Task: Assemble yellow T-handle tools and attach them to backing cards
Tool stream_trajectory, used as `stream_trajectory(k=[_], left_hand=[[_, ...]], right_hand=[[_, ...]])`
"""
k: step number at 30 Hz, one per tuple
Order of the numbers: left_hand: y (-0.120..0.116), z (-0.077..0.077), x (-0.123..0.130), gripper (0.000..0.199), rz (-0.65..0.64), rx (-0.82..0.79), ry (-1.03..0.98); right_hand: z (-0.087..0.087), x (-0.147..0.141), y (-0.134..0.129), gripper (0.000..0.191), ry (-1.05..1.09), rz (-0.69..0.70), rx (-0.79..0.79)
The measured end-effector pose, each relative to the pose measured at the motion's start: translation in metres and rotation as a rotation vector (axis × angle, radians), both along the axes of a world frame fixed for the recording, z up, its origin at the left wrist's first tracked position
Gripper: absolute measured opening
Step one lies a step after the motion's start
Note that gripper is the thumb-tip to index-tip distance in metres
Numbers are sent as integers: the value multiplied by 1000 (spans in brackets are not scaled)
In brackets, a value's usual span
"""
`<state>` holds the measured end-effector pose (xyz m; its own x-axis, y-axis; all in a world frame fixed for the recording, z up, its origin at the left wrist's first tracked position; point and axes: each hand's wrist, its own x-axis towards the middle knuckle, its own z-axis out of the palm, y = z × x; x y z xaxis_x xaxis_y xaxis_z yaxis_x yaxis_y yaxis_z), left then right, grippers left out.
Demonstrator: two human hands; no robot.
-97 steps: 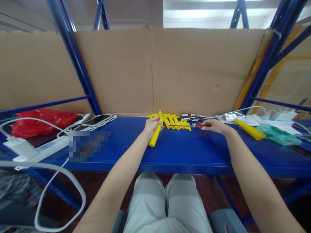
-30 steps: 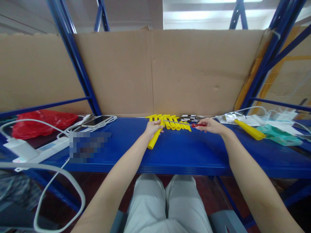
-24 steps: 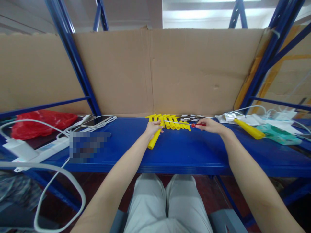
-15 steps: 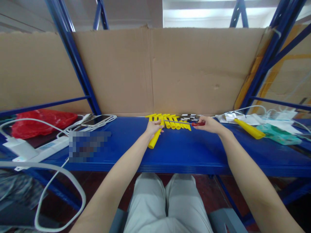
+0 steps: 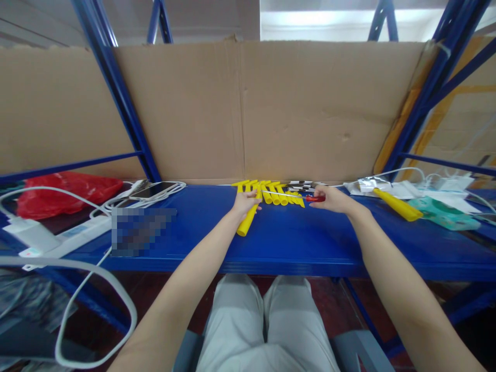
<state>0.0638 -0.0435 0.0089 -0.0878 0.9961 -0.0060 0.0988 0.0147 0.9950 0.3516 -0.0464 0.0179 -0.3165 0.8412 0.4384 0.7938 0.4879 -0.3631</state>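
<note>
My left hand (image 5: 245, 202) is closed around a yellow tube (image 5: 247, 223), which slants with its open lower end toward me. In my right hand (image 5: 332, 199) is the red handle of a screwdriver (image 5: 315, 199); its long metal shaft points left, and the tip reaches the upper part of the held tube. Whether the tip presses on something there is too small to tell. Just behind and right of my left hand, several more yellow tubes (image 5: 281, 199) lie in a row on the blue shelf.
Black-and-white pieces (image 5: 302, 186) lie behind the row. Rightward are another yellow tube (image 5: 399, 205), a green packet (image 5: 444, 213) and white papers. A phone (image 5: 154, 190), cables, a power strip (image 5: 79, 235) and a red plastic bag (image 5: 70, 194) occupy the left. A cardboard sheet (image 5: 186, 113) walls the back.
Almost nothing differs; both hands keep their grips and places. The whole view has shifted very slightly.
</note>
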Motion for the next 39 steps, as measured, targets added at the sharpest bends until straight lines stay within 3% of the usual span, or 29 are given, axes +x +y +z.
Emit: stream_trajectory(k=[3, 7, 15, 21, 28, 33, 39], left_hand=[[-1, 2, 1, 56, 5, -7, -4], [-3, 3, 2, 57, 8, -2, -2], [-2, 0, 2, 56, -11, 6, -10], [-2, 1, 1, 56, -56, -18, -19], [2, -2, 0, 59, -38, -2, 14], [3, -2, 2, 60, -11, 24, 12], [5, -8, 4, 54, -4, 60, 37]], right_hand=[[1, 0, -2, 31, 2, 28, 22], [1, 0, -4, 32, -18, 71, -88], [-1, 0, -2, 30, -17, 45, -105], [-6, 6, 7, 29, -29, -5, 52], [0, 2, -1, 29, -149, -38, -21], [-4, -2, 0, 23, -82, -6, -50], [-4, -3, 1, 20, -134, -91, 31]])
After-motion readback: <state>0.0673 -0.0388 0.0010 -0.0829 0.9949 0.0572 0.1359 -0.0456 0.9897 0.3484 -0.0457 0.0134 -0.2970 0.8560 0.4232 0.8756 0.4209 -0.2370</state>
